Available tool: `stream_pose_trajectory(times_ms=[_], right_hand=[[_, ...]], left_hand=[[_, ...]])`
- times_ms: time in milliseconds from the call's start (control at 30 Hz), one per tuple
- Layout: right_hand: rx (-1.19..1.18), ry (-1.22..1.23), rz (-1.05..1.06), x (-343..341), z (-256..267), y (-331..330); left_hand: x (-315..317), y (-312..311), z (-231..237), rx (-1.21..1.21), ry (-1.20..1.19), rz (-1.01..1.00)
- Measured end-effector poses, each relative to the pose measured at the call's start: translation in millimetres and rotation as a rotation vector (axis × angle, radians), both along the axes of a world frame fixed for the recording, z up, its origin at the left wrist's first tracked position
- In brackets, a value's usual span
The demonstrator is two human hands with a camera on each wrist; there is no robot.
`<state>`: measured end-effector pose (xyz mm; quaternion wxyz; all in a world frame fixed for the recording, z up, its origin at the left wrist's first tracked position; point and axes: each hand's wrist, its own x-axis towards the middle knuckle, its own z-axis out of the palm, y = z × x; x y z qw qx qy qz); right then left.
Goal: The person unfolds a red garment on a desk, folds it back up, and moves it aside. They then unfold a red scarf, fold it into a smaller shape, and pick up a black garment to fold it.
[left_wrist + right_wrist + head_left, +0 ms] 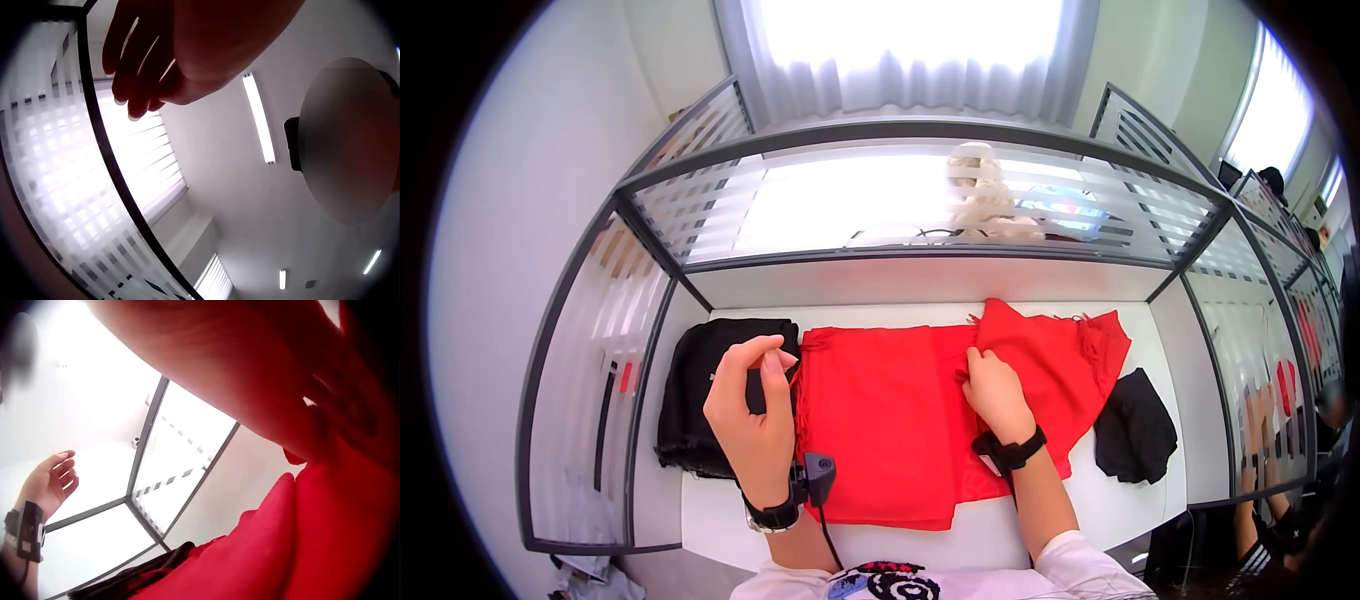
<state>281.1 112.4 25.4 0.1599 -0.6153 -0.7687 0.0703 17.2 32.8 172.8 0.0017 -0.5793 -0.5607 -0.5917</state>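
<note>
A red cloth [875, 430] lies flat in the middle of the white table, and its right part [1050, 355] is bunched at an angle with fringe along its far edge. The right hand [998, 395] pinches the red fabric near the fold between these parts; in the right wrist view that hand [237, 369] is against raised red cloth [262, 550], its fingertips mostly hidden. Raised over the cloth's left edge, the left hand [752, 430] holds nothing, fingers loosely bent. The left wrist view shows this hand [194, 50] in the air.
Folded black cloth [700, 410] sits at the table's left, partly behind the left hand. A smaller black cloth [1135, 430] lies at the right. Grey-framed striped panels [930, 262] enclose the back and sides. Other people's arms [1260, 430] show beyond the right panel.
</note>
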Motion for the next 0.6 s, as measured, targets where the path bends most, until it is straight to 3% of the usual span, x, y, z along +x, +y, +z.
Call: stream_pose_trajectory(times_ms=[67, 167, 300, 333, 467, 533, 600], right_hand=[[0.000, 0.025, 0.028, 1.0, 5.6, -0.1], [-0.139, 0.225, 0.375, -1.6, 33.4, -10.8], [-0.206, 0.261, 0.558, -19.6, 70.5, -35.2], [-0.220, 0.257, 0.582, -21.3, 83.5, -41.4], [-0.216, 0.375, 0.611, -16.6, 119.0, -57.6], [-0.205, 0.445, 0.633, -8.9, 132.2, -65.9], [-0.243, 0.505, 0.665, -3.9, 139.8, -70.9]], left_hand=[[2.6, -0.6, 1.8, -0.004, 0.020, -0.001], [8.0, 0.2, 6.3, -0.098, 0.190, -0.093], [6.5, 0.5, -8.3, -0.468, 0.537, -0.509], [8.5, -0.7, -13.9, -0.577, 0.550, -0.572], [30.6, 8.7, -15.9, -0.508, 0.560, -0.713], [42.9, 10.5, -18.7, -0.520, 0.421, -0.907], [48.0, 15.9, -17.8, -0.513, 0.421, -0.957]])
